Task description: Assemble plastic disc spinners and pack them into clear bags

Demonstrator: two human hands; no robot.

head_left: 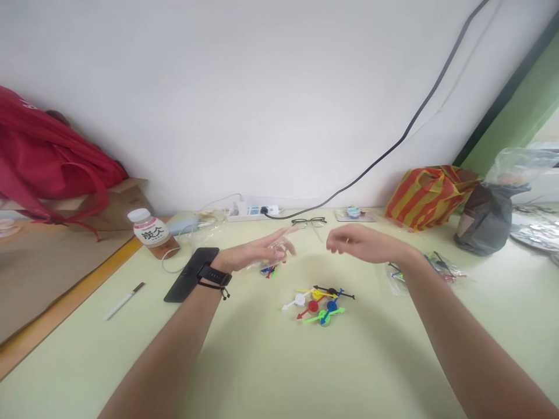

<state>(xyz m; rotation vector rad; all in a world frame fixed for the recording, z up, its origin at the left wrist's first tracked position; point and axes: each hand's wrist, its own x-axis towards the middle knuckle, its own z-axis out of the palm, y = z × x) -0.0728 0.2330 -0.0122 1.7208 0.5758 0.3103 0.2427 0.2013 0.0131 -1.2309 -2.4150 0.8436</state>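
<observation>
My left hand (257, 251), with a black watch on its wrist, has its thumb and fingers closed on a clear plastic bag (279, 247), blurred by motion. Small coloured pieces (269, 270) show just below that hand. To the right, my right hand (360, 243) hovers over the table with its fingers curled in; I see nothing in them. In front of and below both hands lies a loose group of plastic arrow spinners with round hubs: a white one (299, 299), a red one (313, 306), a blue one (332, 305), plus yellow, black and green ones, partly overlapping.
Beyond the hands lie eyeglasses (309, 222) and a power strip (253, 212). Left are a phone (186, 285), a bottle (151, 233) and a knife-like tool (124, 301). Right are a bag of spinners (443, 267), a striped bag (430, 195) and a grey bag (484, 218).
</observation>
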